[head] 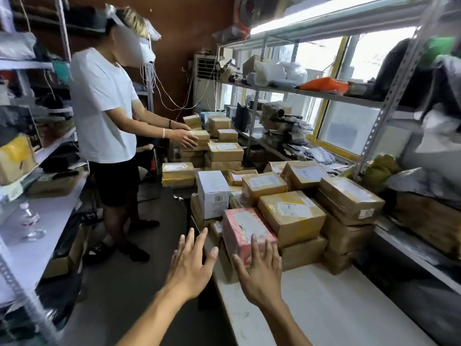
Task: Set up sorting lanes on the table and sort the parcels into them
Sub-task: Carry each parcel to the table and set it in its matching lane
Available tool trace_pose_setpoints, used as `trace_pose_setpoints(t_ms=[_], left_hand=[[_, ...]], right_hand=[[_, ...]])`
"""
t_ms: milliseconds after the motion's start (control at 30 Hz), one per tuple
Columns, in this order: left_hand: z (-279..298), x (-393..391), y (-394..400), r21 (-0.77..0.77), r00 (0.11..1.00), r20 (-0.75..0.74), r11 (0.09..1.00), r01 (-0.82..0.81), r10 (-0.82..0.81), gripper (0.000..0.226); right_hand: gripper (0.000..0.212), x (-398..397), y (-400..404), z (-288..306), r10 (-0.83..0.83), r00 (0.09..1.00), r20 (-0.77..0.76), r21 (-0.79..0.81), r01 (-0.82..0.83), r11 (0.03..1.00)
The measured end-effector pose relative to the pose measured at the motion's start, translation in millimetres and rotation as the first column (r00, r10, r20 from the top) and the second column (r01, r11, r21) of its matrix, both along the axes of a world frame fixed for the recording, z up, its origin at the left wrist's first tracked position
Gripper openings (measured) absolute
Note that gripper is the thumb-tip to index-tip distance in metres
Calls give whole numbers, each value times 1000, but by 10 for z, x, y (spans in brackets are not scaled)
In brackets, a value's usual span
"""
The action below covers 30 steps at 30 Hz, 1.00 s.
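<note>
A heap of taped cardboard parcels (pixel 291 216) covers the far half of the white table (pixel 331 308). At the heap's near edge lies a pink box (pixel 245 229) with a white label, and behind it stands a white box (pixel 213 193). My right hand (pixel 262 273) is spread, its fingertips overlapping the pink box's near face; contact is unclear. My left hand (pixel 192 263) hovers open just left of it, past the table's edge, holding nothing.
A person in a white shirt (pixel 104 108) stands at the far left, holding a parcel (pixel 199 136) on another stack. Metal shelves (pixel 336 93) full of bags run along the right wall. A shelf with a water bottle (pixel 28 218) lines the left.
</note>
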<state>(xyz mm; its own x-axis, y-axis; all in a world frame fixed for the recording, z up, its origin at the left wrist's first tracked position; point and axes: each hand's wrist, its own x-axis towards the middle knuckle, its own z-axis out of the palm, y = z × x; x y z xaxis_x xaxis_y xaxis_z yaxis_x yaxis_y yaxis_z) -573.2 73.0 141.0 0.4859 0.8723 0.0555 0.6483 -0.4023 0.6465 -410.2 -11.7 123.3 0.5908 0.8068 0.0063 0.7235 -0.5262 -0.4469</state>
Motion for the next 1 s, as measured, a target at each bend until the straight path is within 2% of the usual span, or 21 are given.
trace_pose_setpoints(t_ms=[167,367,533,633,733,833,933,1000], left_hand=[[55,152,1069,-14,1000,18,1000,16,-16,66],[-28,476,2022,-95,997,71,995,31,-24,66],[-211,868,2843,-183,994,109,983,10,10,68],[-208,1123,3309,-217,985,161,976,-31,67,66],[-215,1340,3693,-325,960,234,943,-75,157,63],[-225,1495,3916,-447,936,279,892,-70,213,65],[-378,1636,4206,-586,922,296,809,-32,251,73],[-602,1742,4463,-684,934,279,729,30,222,85]], right_hand=[[82,108,988,167,-9,1000,-11,30,9,1000],[79,411,1909,77,-5,997,-73,138,15,990],[80,834,2708,90,-21,993,-115,166,40,985],[79,1105,3166,126,-8,974,-226,229,61,972],[79,1324,3573,195,62,914,-401,323,78,943],[78,1430,3882,306,65,823,-564,341,161,926],[63,1507,4140,369,17,700,-714,250,232,940],[61,1529,4266,410,-48,597,-801,147,275,950]])
